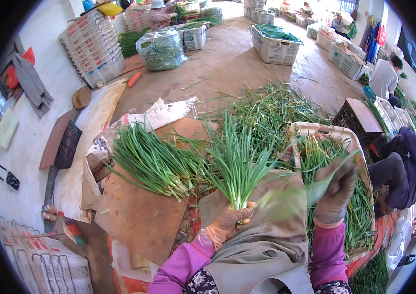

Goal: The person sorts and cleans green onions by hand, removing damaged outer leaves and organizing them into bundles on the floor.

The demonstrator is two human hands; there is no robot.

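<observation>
Upright in my left hand [227,225] is a bunch of spring onions [239,176], with long green leaves fanning out and pale stems below. Fingers in a worn glove wrap round the stems above my lap. My right hand [334,196], in a dark, dirty glove, is smeared by motion but looks closed. Across it runs a blurred green leaf [286,198], seemingly in its grasp. Beside my left hand, a heap of spring onions [154,164] lies on a brown board [139,220], stems toward me.
Loose leaves [262,117] are heaped ahead. A pale basket [362,161] full of greens stands at my right, beyond it a seated person [401,161]. Stacked crates [95,49], a stuffed plastic bag [161,51] and a crate of greens [275,49] stand farther off.
</observation>
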